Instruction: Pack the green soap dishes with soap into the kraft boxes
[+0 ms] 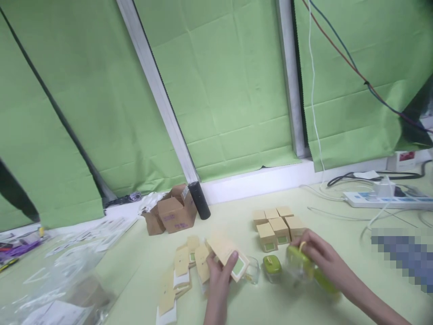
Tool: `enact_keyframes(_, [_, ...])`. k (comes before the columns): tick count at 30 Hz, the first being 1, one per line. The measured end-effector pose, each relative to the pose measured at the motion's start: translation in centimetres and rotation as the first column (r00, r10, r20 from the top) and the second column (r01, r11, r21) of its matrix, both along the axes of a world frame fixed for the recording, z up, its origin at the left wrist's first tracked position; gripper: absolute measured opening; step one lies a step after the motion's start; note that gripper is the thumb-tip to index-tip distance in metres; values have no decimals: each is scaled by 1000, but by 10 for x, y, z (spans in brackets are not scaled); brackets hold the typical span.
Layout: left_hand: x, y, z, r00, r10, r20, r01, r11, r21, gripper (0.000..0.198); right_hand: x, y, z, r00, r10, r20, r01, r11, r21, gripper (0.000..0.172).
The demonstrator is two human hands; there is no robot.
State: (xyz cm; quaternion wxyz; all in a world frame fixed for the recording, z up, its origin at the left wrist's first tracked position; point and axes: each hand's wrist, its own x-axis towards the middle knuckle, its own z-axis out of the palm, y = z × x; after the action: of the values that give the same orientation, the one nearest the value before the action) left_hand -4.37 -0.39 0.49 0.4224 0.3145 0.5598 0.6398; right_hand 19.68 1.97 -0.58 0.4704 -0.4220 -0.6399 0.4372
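2 pale posts [158, 90] stand between green cloth panels [223, 90], above a white ledge [243, 186] and pale tabletop [270, 307].

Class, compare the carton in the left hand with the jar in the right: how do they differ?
The carton is pale tan and opaque; the jar has a see-through body and green lid. The carton bears a white-edged green panel; the jar, a yellow loop on top. Both are held.
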Motion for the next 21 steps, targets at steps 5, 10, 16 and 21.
enact_keyframes(5, [15,-1,9,966,-157,205,169,985,-42,55,-22,-22,-2,798,95,595,-310,912,269,19])
enact_keyframes(10, [42,14,23,967,-183,175,201,975,-91,61,-25,-20,5,780,-86,619,-263,853,450,44])
enact_keyframes(16, [68,13,28,866,-315,389,363,930,-56,53,-25,-12,18,744,-494,450,-305,348,887,24])
enact_keyframes(21, [61,11,28,801,-362,477,460,882,-102,38,-25,-14,26,772,-534,346,-325,137,936,25])
